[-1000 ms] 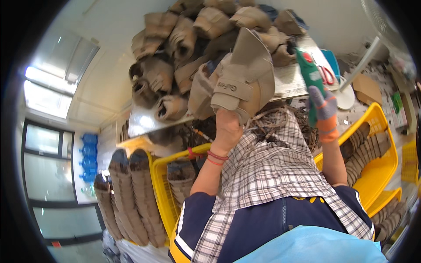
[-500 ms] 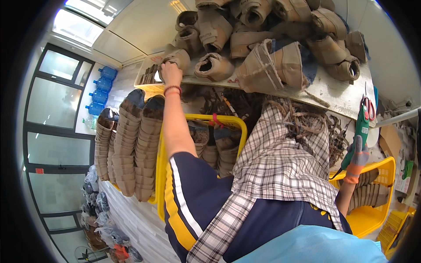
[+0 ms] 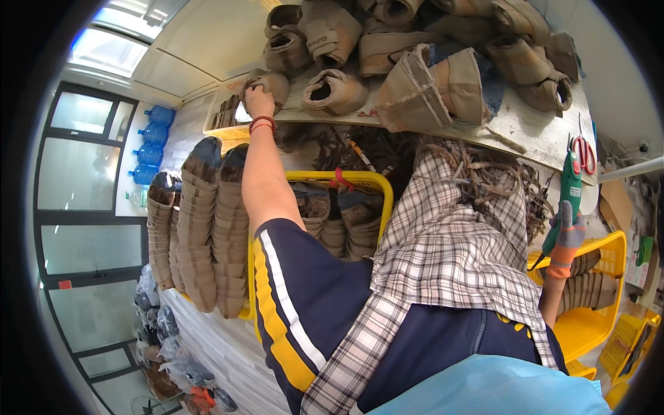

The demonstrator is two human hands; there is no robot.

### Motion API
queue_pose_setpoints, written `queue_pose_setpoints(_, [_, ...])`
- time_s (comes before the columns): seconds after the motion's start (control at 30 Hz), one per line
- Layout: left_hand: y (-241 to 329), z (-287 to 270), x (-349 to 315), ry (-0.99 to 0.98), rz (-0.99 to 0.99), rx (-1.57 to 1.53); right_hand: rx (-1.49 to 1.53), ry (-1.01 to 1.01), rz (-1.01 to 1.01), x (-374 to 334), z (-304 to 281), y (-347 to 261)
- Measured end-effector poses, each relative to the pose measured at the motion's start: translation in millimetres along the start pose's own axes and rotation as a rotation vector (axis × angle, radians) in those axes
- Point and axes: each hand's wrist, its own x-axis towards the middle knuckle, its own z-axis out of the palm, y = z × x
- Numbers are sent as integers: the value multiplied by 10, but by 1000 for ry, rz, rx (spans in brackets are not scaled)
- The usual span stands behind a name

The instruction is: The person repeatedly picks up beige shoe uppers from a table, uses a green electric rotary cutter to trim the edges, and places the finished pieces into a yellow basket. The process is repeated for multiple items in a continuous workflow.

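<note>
At the far left end of the worktable (image 3: 546, 149), my bare left hand (image 3: 259, 102) is closed on a brown shoe upper (image 3: 275, 88), fingers over its near side. That upper sits beside a pale yellow basket (image 3: 227, 131) holding a row of stacked brown pieces. My right hand (image 3: 568, 238), in a grey and orange glove, grips a green handheld power tool (image 3: 571, 181) upright near the table's right corner. Red-handled scissors (image 3: 586, 155) stand just behind the tool. My left fingertips are partly hidden against the upper.
More brown shoe uppers (image 3: 332, 93) are heaped across the table. Tall nested stacks of uppers (image 3: 197, 228) stand at left beside a yellow crate (image 3: 250, 277). Another yellow crate (image 3: 612, 256) is at right. Trimmed strips (image 3: 494, 176) lie on my checked apron (image 3: 449, 242).
The whole view has shifted slightly. My left hand stays on the shoe upper beside the basket, and my right hand still holds the green tool at about the same place.
</note>
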Motion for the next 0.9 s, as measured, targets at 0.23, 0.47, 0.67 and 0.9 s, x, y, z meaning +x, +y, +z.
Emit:
queue_pose_setpoints(0.23, [737,-492,-436,445,-20,-220,14,-3,8,-83,40,-32])
queue_pose_setpoints(0.47, [2377,-472,-1918,-441,-605,-1558,-53,-15,-17,-38,145,20])
queue_pose_setpoints(0.67, [2943,-481,-1842,-435,-304,-1929,-60,-120,51,-103,237,7])
queue_pose_setpoints(0.9, [2548,-1039,-1666,-292,-173,-1810,-114,-164,-66,-81,359,21])
